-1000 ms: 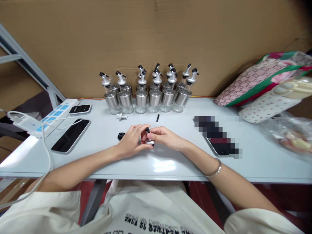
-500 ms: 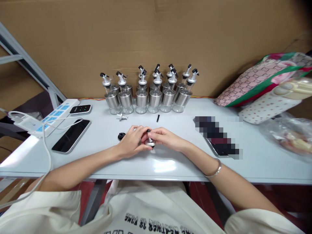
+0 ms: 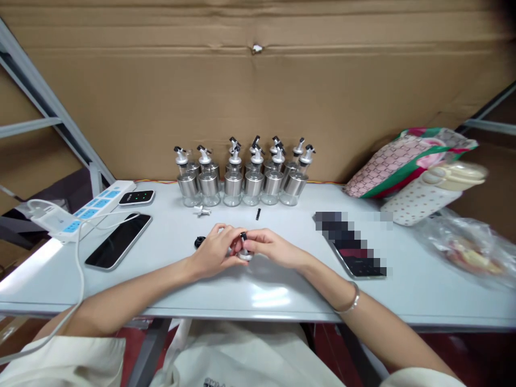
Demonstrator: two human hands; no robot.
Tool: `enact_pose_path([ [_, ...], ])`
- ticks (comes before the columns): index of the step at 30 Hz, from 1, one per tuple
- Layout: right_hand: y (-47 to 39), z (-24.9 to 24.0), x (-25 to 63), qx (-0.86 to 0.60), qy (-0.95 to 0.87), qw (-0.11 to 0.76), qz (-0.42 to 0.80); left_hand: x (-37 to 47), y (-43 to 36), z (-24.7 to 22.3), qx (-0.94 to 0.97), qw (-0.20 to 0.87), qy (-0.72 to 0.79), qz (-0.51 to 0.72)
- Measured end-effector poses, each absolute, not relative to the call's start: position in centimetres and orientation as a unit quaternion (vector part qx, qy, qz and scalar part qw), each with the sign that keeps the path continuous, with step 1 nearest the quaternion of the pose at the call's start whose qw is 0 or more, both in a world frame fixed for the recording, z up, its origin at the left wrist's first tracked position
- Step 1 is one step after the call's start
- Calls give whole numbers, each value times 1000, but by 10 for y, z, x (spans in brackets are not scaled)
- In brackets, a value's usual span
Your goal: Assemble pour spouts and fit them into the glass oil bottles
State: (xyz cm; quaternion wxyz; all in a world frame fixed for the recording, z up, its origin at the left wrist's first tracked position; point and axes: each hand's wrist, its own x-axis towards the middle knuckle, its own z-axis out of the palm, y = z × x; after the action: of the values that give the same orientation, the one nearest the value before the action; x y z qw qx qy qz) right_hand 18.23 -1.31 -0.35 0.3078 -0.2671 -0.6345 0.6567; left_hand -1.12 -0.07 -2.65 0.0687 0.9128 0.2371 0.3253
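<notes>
A silver pour spout with a black tip (image 3: 244, 254) is held between both hands, low over the table. My left hand (image 3: 217, 251) grips it from the left, fingers curled behind it and thumb along its base. From the right, the fingers and thumb of my right hand (image 3: 272, 247) pinch its upper part near the black tip. A round black stopper piece (image 3: 199, 242) lies beside my left hand. Farther back on the table are a loose silver spout part (image 3: 201, 211) and a small narrow black piece (image 3: 258, 214).
Several glass bottles with steel sleeves (image 3: 233, 185) stand in rows at the back, most with spouts. At left lie a phone (image 3: 119, 242), a small black device (image 3: 137, 198) and a power strip (image 3: 97, 207). At right are another phone (image 3: 355, 252), a dotted bottle (image 3: 423, 196) and a plastic bag (image 3: 467, 247).
The camera view has tilted up, so the table appears lower. Both hands still hold the spout, and my right fingers have shifted slightly around its black tip.
</notes>
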Motion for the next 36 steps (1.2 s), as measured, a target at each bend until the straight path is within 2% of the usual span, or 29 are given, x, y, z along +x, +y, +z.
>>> enact_pose_path([
  [19, -15, -3, 179, -285, -632, 310, 651, -14, -2, -29, 907, 109, 245, 324],
  [23, -15, -1, 176, -283, -622, 320, 656, -13, 0, -29, 910, 72, 233, 335],
  [26, -16, 3, 173, -288, -602, 382, 640, -16, 5, -23, 905, 15, 223, 361],
  [29, -13, 5, 172, -307, -532, 491, 618, -23, 18, 0, 883, -22, 210, 419],
  [31, -10, 5, 174, -336, -494, 536, 596, -28, 34, 26, 842, -46, 266, 468],
  [34, -6, 4, 178, -378, -479, 552, 569, -36, 71, 74, 769, -55, 376, 514],
  [36, -6, 3, 180, -381, -480, 555, 562, -42, 103, 104, 755, -47, 438, 486],
])
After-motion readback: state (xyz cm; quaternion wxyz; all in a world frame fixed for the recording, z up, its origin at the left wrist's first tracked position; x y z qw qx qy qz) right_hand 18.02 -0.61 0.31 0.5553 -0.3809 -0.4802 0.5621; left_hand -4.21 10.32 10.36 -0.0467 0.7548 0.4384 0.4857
